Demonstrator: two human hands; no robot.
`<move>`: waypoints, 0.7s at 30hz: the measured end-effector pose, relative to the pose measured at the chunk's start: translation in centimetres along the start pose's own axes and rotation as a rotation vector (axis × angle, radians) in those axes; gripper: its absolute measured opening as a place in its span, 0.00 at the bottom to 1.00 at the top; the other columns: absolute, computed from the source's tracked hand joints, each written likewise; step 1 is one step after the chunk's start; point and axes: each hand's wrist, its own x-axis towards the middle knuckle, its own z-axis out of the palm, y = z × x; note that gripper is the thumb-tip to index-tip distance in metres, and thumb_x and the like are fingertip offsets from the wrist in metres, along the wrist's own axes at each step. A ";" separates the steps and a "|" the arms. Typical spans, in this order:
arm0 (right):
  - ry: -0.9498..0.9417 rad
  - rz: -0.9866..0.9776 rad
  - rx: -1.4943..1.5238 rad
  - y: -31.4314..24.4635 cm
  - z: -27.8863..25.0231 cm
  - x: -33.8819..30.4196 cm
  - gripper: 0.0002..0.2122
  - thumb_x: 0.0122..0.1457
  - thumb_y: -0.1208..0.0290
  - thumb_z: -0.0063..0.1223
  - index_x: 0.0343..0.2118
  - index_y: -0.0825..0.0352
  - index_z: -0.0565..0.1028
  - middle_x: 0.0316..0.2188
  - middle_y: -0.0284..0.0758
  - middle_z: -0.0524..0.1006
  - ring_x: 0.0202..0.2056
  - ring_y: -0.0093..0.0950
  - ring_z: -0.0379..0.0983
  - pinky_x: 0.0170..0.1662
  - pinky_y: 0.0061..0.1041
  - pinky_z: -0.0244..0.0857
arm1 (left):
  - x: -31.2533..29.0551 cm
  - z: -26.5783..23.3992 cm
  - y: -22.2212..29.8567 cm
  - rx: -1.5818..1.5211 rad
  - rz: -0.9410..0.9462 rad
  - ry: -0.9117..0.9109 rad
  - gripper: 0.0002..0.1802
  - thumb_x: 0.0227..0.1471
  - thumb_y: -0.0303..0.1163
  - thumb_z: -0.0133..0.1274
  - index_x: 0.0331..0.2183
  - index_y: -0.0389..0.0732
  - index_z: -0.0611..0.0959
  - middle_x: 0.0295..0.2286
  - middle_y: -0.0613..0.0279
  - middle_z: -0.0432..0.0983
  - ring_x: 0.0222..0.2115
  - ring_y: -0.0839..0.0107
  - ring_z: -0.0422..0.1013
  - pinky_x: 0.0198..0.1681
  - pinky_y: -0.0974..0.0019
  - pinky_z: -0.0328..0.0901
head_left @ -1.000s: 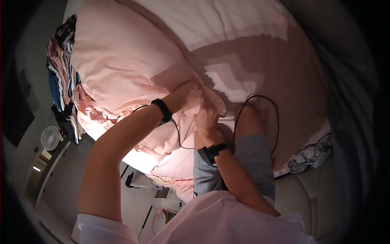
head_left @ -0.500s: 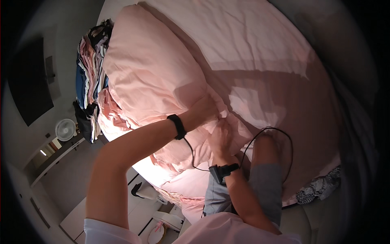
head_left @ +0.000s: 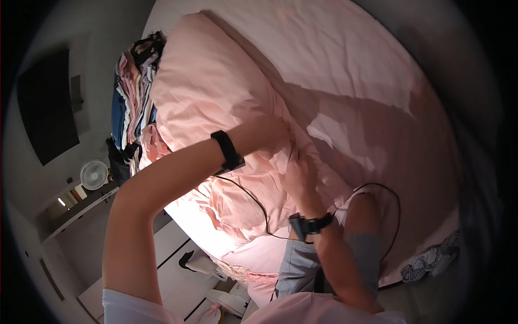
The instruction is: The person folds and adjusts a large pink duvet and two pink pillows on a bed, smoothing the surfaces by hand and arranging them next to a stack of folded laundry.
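Observation:
A puffy pink duvet (head_left: 216,75) lies folded over on the bed in front of me. My left hand (head_left: 271,135) reaches across from the left, its fingers closed on the fabric near the duvet's right edge. Just below and to the right, my right hand (head_left: 302,175) pinches the same edge, fingertips close to the left hand's. What lies between the fingertips besides cloth is too small to make out. Black wrist straps sit on both wrists, the left strap (head_left: 227,150) and the right strap (head_left: 315,224). A thin black cable (head_left: 261,208) runs between them.
A pink sheet (head_left: 367,70) covers the bed. Stacked folded clothes (head_left: 132,97) stand along its far left side. A white fan (head_left: 94,175) is at the left, below a dark wall screen (head_left: 48,108). Patterned cloth (head_left: 429,262) lies at the lower right edge.
My left wrist has turned and drawn back slightly to the left, while both hands keep hold of the duvet edge. The whole view has shifted a little.

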 end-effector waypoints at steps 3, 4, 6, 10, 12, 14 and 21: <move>-0.566 0.338 1.112 9.6 -1.9 0.4 0.19 0.57 0.72 0.61 0.50 0.73 0.71 0.43 0.39 0.78 0.43 0.27 0.75 0.44 0.28 0.72 | 0.9 -8.2 0.3 -0.350 -0.193 -0.191 0.16 0.47 0.40 0.58 0.40 0.48 0.85 0.36 0.58 0.81 0.37 0.59 0.77 0.41 0.57 0.70; -0.349 0.336 1.115 11.1 -3.4 0.6 0.17 0.60 0.70 0.58 0.50 0.71 0.72 0.43 0.36 0.78 0.43 0.25 0.75 0.47 0.25 0.70 | 2.0 -6.6 -1.0 -0.510 -0.179 0.006 0.15 0.48 0.42 0.57 0.38 0.48 0.86 0.34 0.58 0.81 0.37 0.59 0.76 0.41 0.56 0.69; -0.124 0.340 1.079 13.7 -5.6 0.8 0.14 0.63 0.69 0.56 0.50 0.69 0.74 0.43 0.34 0.78 0.44 0.22 0.74 0.49 0.22 0.69 | 4.5 -5.5 -1.6 -0.666 -0.151 0.220 0.15 0.50 0.44 0.56 0.36 0.48 0.87 0.31 0.59 0.82 0.37 0.59 0.76 0.42 0.55 0.68; -0.348 0.233 0.820 16.2 -3.5 -1.0 0.13 0.63 0.72 0.55 0.50 0.68 0.75 0.39 0.31 0.80 0.44 0.20 0.74 0.49 0.19 0.67 | 8.5 -5.8 0.1 -0.074 -0.085 0.111 0.12 0.50 0.39 0.55 0.35 0.45 0.86 0.37 0.55 0.81 0.40 0.56 0.75 0.46 0.56 0.68; -0.438 0.074 0.627 15.4 -1.2 -1.5 0.11 0.65 0.67 0.51 0.42 0.69 0.78 0.34 0.40 0.81 0.39 0.31 0.77 0.44 0.27 0.70 | 9.4 0.6 -1.3 -0.257 0.158 -0.035 0.11 0.51 0.36 0.54 0.36 0.46 0.86 0.36 0.57 0.81 0.39 0.55 0.76 0.44 0.56 0.69; -0.424 0.144 0.559 14.6 -0.1 -3.2 0.11 0.64 0.66 0.50 0.40 0.69 0.78 0.34 0.44 0.80 0.39 0.37 0.77 0.44 0.31 0.70 | 9.6 2.2 0.2 -0.299 0.057 -0.108 0.11 0.51 0.36 0.54 0.36 0.46 0.86 0.35 0.57 0.82 0.39 0.54 0.76 0.44 0.55 0.68; -0.487 0.276 -0.019 18.1 -1.7 -7.6 0.15 0.64 0.62 0.47 0.36 0.71 0.79 0.35 0.53 0.78 0.38 0.51 0.74 0.42 0.42 0.69 | 4.7 -4.1 2.4 -0.249 -0.164 0.006 0.15 0.49 0.40 0.56 0.39 0.47 0.85 0.40 0.61 0.79 0.47 0.61 0.72 0.52 0.56 0.63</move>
